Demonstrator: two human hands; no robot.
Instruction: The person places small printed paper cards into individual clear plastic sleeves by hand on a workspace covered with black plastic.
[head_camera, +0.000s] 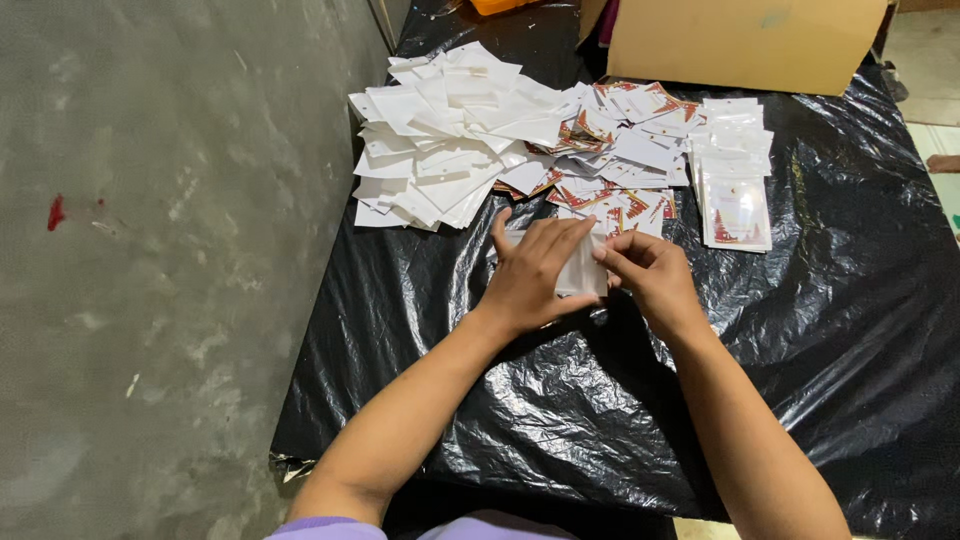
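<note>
Both hands meet over a small clear plastic pouch (583, 272): the left hand (530, 275) lies flat on it with fingers spread forward, and the right hand (650, 275) pinches its right edge between thumb and fingertips. Under them spreads a crinkled black plastic sheet (800, 330) that covers the whole table. To the left of the left hand, beyond the sheet's edge, is grey concrete floor (150, 250). Well beyond the right hand stands a tan cardboard box (740, 40). Ahead of the left hand sprawls a loose heap of white paper cards (440, 140). Just ahead of both hands lies a scatter of white cards with red and gold printing (615, 150), its near edge close to the fingertips. Ahead and to the right of the right hand sits a neat stack of clear pouches with cards inside (735, 190).
</note>
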